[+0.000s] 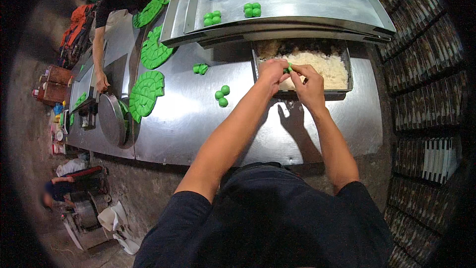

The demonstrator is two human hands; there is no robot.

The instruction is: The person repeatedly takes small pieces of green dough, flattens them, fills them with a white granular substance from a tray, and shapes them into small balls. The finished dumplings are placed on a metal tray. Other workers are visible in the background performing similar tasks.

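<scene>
Both of my hands are closed round a small piece of green dough (289,67), mostly hidden by the fingers. My left hand (273,73) grips it from one side and my right hand (310,87) pinches it from the other. Just beneath them is a dark rectangular pan (351,77) of pale, crumbly filling (325,67). Left of my left forearm, three round green dough balls (223,102) rest on the steel table (186,119). A rougher lump of green dough (200,68) lies farther back.
Across the far side stands a metal tray (317,0) bearing clusters of green balls (252,10). Scored green dough sheets (147,95) lie at left. There a person's hand (101,82) is by a round metal disc (112,119). Stacked dark pans (421,92) line the right.
</scene>
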